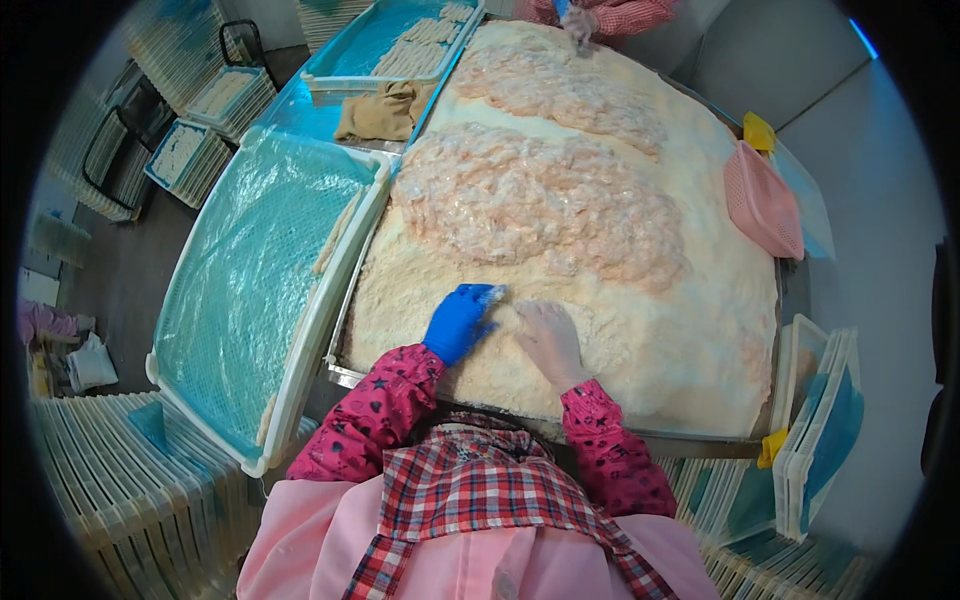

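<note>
Touching flour (625, 345) at frame centre with blue-gloved left hand (459, 326) and pale-gloved right hand (553, 345), close side by side. Curling fingers of both downward; cannot tell whether clamped on anything. Facing a broad heap of raw pink meat (540, 200) on the table (345, 376) at upper centre, with a teal-lined tray (240, 290) at left of frame.

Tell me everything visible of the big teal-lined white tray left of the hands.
The rectangular white plastic-looking tray has rounded corners, a raised rim and a glossy, wrinkled teal lining with a mesh pattern. It lies open side up, beside the left edge of the powder-covered table. Pale, coated strips lie along its right side.
</note>
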A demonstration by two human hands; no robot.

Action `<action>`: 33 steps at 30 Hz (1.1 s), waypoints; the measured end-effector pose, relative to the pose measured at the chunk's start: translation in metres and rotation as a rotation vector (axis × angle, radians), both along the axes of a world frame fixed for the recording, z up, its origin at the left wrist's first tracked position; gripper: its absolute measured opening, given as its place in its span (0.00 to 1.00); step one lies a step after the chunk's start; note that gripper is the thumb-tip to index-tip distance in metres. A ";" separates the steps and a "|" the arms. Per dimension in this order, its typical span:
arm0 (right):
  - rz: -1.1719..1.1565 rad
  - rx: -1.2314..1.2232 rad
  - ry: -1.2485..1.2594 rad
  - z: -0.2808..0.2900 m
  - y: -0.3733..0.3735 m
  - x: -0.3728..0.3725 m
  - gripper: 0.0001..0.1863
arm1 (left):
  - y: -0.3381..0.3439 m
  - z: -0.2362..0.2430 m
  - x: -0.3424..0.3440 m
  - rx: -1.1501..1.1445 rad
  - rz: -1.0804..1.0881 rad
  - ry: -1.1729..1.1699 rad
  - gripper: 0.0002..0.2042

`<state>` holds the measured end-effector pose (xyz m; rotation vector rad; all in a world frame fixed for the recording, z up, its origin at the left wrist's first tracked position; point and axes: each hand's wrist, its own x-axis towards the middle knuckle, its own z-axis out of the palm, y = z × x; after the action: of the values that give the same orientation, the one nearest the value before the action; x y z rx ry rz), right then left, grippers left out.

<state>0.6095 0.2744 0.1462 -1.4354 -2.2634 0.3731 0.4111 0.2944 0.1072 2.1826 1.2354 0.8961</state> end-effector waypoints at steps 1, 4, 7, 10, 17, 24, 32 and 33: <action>0.008 -0.081 0.015 -0.008 0.000 0.013 0.24 | -0.001 -0.002 -0.007 -0.029 0.004 0.039 0.23; -0.045 -0.255 0.007 -0.005 -0.001 0.038 0.22 | -0.007 -0.015 -0.038 -0.159 0.033 0.032 0.15; -0.049 0.040 -0.034 0.008 -0.006 0.018 0.16 | -0.008 0.007 -0.018 -0.018 -0.005 0.070 0.16; 0.025 0.141 0.003 -0.002 -0.001 0.018 0.12 | -0.008 0.001 -0.007 -0.034 -0.019 0.076 0.15; -0.203 -0.012 0.168 -0.015 -0.009 0.050 0.12 | -0.006 0.008 -0.031 -0.006 0.025 0.181 0.12; -0.165 0.172 0.009 0.012 -0.007 0.031 0.18 | 0.004 -0.001 0.008 -0.431 0.051 -0.212 0.13; -0.253 0.105 0.180 0.008 -0.009 -0.057 0.27 | -0.042 0.003 0.032 -0.580 -0.103 -0.670 0.24; -0.112 0.128 0.130 0.013 -0.012 -0.063 0.26 | -0.039 0.018 0.074 -0.361 -0.159 -1.462 0.25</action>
<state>0.5466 0.2624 0.1591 -1.4224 -2.0563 0.2731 0.4849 0.2556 0.1250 0.8166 0.3824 1.5480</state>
